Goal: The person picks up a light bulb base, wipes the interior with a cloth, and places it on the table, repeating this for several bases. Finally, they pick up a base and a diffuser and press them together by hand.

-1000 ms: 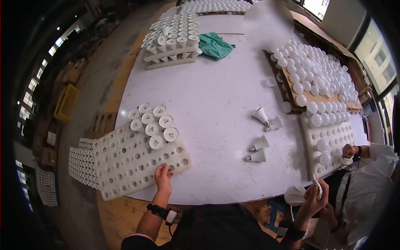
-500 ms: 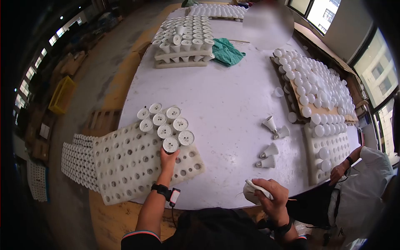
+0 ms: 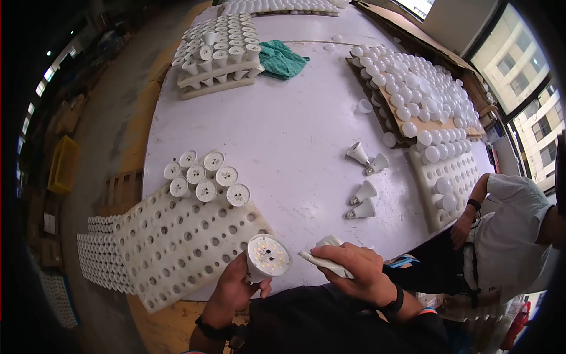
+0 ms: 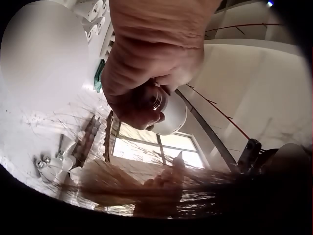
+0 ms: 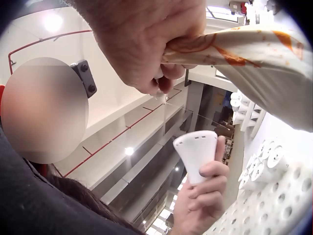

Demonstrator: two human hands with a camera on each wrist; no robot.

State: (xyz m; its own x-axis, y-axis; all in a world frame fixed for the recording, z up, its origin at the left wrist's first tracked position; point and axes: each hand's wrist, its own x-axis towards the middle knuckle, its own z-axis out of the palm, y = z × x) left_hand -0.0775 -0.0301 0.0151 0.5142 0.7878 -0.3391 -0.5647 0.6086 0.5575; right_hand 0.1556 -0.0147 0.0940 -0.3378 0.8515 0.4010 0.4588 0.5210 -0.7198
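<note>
Curled round the lamp housing point(image 3: 257, 275), your left hand point(image 3: 231, 290) held it face up; just beside it, your right hand point(image 3: 364, 271) gripped a printed white bag point(image 5: 247, 51). Beyond your left hand lay a holed tray point(image 3: 190, 246).

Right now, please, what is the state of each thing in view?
Held lamp base, LED board uncovered, in left hand
White bag, gripped in right hand
Near foam tray, most holes unfilled
Standing lamp bases, open ends up
Loose lamp bases, on their sides
Green cloth, crumpled
Back trays, stacked
Window-side foam tray, partly filled with globes
Globe pile, loose
</note>
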